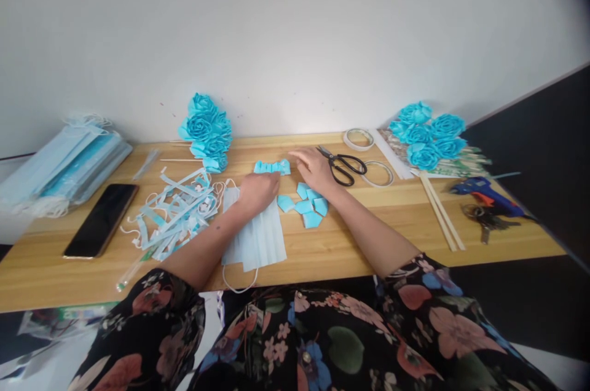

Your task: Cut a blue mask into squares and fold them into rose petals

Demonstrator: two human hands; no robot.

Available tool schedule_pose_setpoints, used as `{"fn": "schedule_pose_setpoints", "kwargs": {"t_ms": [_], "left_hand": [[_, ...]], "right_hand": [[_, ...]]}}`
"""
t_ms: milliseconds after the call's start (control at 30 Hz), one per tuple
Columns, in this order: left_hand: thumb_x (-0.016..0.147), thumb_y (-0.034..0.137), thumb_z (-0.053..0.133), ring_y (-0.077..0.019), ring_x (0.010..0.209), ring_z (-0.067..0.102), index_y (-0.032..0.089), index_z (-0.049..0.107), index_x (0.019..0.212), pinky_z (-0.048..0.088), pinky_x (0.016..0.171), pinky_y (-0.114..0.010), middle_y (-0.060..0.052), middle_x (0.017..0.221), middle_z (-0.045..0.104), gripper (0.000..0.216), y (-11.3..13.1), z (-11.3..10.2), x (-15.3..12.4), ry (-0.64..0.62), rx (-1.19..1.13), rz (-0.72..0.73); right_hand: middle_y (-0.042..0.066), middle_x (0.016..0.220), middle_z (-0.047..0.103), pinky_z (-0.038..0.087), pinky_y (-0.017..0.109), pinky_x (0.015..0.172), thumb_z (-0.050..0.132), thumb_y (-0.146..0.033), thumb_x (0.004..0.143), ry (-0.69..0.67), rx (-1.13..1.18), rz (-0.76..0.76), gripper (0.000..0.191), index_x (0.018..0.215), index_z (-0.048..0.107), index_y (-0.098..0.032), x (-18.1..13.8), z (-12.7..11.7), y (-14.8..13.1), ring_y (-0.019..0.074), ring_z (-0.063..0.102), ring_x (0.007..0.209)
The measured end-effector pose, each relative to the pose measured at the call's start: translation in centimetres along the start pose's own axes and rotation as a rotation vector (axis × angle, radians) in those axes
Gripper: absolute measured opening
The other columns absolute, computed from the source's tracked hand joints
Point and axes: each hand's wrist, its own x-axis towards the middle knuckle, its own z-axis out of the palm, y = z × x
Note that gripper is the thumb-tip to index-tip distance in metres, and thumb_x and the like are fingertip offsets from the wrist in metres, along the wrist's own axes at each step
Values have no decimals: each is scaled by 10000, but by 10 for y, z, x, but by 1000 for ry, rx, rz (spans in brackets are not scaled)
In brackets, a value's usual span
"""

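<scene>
A row of small folded blue pieces (271, 167) lies on the table before my hands. My left hand (260, 190) is at their near edge, its fingers curled together; whatever is in them is hidden. To the right of the row is my right hand (317, 169), its fingers stretched toward the pieces and apart from the thumb. Several flat blue cut petals (310, 205) lie below my right hand. Pale blue face masks (262, 240) lie under my left hand and forearm. Black-handled scissors (343, 166) are just right of my right hand.
Left are stacked masks (69, 163), a phone (101, 220), and cut strips (179, 213). Blue fabric roses (205, 126) stand behind; more roses (424, 139) lie right. Tape rolls (358, 139), sticks (441, 213), a glue gun (488, 194) and keys (488, 219) are rightward.
</scene>
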Motion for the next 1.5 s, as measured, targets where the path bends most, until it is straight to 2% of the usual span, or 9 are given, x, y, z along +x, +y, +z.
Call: {"fn": "schedule_pose_setpoints", "kwargs": {"t_ms": [233,433,600,733,833,967,1200,1367,1500], "left_hand": [[963,244,386,-272,847,701,239,609,1299,442,707,-338,-95,963,758,404,-1,0,-2,6,-59,-14],[970,254,381,-256,877,707,276,532,1419,450,710,-326,-88,1029,761,474,-2,1,-4,28,-69,-37],[964,246,379,-255,860,708,272,472,1469,449,698,-321,-82,1034,761,514,-2,-3,-5,28,-33,-56],[973,270,371,-256,856,704,242,446,1489,453,718,-321,-99,1012,759,522,-2,-6,-6,3,-22,-86],[972,280,375,-251,844,701,237,437,1494,453,718,-313,-99,985,758,528,-3,-5,-6,6,-23,-104],[972,291,376,-242,818,699,240,426,1500,446,709,-302,-98,976,755,534,-5,-2,-6,37,-25,-90],[962,272,382,-230,796,688,255,412,1506,438,702,-292,-95,968,751,546,-5,-3,-6,41,-81,-90],[946,273,414,-213,772,656,255,478,1468,416,696,-276,-79,910,734,526,-5,-4,-7,69,-189,-106],[913,267,477,-148,639,535,216,579,1388,368,649,-245,-9,713,627,488,-7,-1,-7,167,-534,-103]], "right_hand": [[109,1153,724,466,438,978,461,-173,930,-37,-118,55,340,1193,678,-176,1,-1,-3,273,618,1094],[116,1129,739,498,433,935,470,-193,930,-82,-141,252,376,1265,639,-174,0,-1,-1,284,664,1036],[74,975,744,519,431,950,473,-187,889,45,184,454,419,1289,598,-197,1,2,5,236,687,953],[21,951,687,588,332,723,545,-266,833,200,646,627,511,1342,513,-261,4,1,3,174,677,813],[2,940,655,575,262,621,610,-284,786,290,857,699,444,1228,568,-277,6,-3,-2,149,671,803],[38,790,666,494,194,461,673,-321,777,61,847,844,162,860,661,-182,7,-8,-11,131,646,656],[2,650,671,436,168,411,745,-397,728,-154,868,752,237,701,673,-173,4,-6,-20,80,570,518],[-29,552,619,409,175,419,745,-368,698,-99,834,720,232,623,637,-177,3,-2,-19,66,509,458],[-36,532,598,410,189,445,701,-362,705,-21,780,647,230,592,610,-183,3,-1,-17,76,509,464]]}}
